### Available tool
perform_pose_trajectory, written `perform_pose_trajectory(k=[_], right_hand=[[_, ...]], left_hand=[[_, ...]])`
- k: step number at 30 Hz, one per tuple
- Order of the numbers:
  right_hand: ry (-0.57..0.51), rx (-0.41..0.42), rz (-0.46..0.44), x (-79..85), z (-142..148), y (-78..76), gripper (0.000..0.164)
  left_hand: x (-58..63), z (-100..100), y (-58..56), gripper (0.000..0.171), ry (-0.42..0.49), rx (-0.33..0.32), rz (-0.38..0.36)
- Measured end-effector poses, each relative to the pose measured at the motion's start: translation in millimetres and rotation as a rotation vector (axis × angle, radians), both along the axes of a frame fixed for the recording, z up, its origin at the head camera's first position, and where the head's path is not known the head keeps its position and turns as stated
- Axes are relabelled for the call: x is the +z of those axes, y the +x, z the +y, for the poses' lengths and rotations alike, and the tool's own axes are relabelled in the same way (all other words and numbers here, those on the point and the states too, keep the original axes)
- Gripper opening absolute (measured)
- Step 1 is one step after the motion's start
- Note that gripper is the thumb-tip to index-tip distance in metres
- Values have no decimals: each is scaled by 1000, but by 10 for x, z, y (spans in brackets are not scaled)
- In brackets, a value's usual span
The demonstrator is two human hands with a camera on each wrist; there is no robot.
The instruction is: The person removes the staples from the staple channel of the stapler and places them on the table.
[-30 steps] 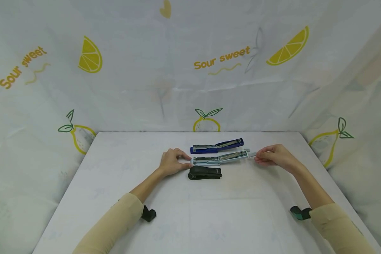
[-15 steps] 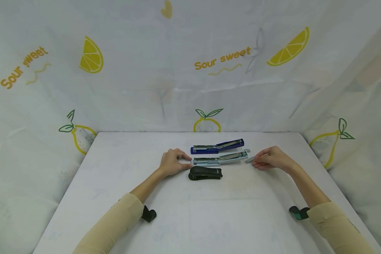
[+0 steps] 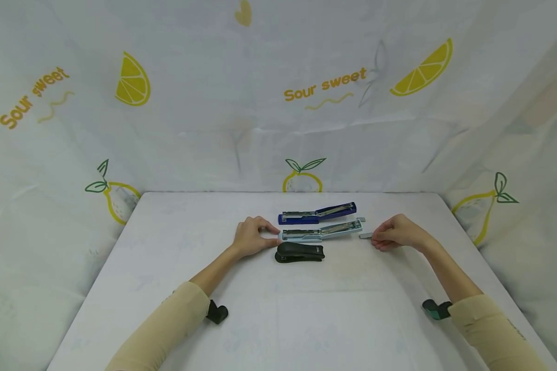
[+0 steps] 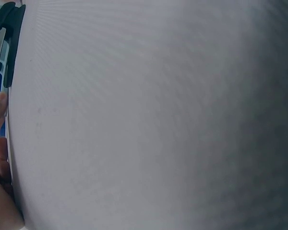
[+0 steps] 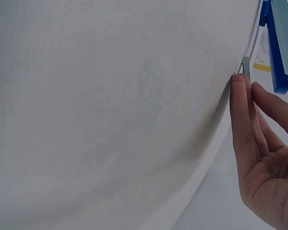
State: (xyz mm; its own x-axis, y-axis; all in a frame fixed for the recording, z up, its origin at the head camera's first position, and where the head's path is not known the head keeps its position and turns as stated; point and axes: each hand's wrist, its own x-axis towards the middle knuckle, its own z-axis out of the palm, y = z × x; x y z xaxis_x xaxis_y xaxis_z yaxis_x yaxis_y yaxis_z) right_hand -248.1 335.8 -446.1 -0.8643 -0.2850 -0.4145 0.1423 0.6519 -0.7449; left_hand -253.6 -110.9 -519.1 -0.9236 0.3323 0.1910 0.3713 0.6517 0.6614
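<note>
A light blue stapler (image 3: 301, 238) lies opened out flat on the table, its magazine showing. My left hand (image 3: 255, 237) pinches its left end between thumb and fingers. To the right, my right hand (image 3: 396, 233) holds a small grey strip of staples (image 3: 365, 236) by one end, low over the table and just past the stapler's raised right arm. In the right wrist view the strip (image 5: 246, 67) sticks out beyond the fingertips, with the thumb close beside it. Behind lies a dark blue stapler (image 3: 299, 220), also opened out. In front sits a closed black stapler (image 3: 299, 251).
Another small grey strip (image 3: 362, 219) lies behind the light blue stapler's right tip. The white-covered table (image 3: 306, 319) ends at the back against a lemon-print cloth (image 3: 232, 103), which also hangs along both sides.
My right hand has lowered the strip from the light blue stapler's right tip down toward the table. My left hand and the three staplers have stayed in place.
</note>
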Motion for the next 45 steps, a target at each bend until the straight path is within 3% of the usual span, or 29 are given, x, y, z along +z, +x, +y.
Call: perform_pose_trajectory(k=[14, 21, 29, 38, 45], right_hand=[[24, -37, 3, 1, 6, 35, 32], [54, -64, 75, 35, 12, 62, 31], [69, -86, 208, 229, -22, 96, 35], [-1, -40, 317, 472, -225, 213, 31], [-33, 6, 385, 623, -492, 350, 29]], left_hand=[[21, 7, 9, 25, -1, 7, -21], [17, 9, 7, 25, -6, 2, -13], [15, -1, 9, 25, -6, 2, -18], [20, -9, 22, 27, -6, 0, 0], [39, -20, 75, 31, 56, -1, -40]])
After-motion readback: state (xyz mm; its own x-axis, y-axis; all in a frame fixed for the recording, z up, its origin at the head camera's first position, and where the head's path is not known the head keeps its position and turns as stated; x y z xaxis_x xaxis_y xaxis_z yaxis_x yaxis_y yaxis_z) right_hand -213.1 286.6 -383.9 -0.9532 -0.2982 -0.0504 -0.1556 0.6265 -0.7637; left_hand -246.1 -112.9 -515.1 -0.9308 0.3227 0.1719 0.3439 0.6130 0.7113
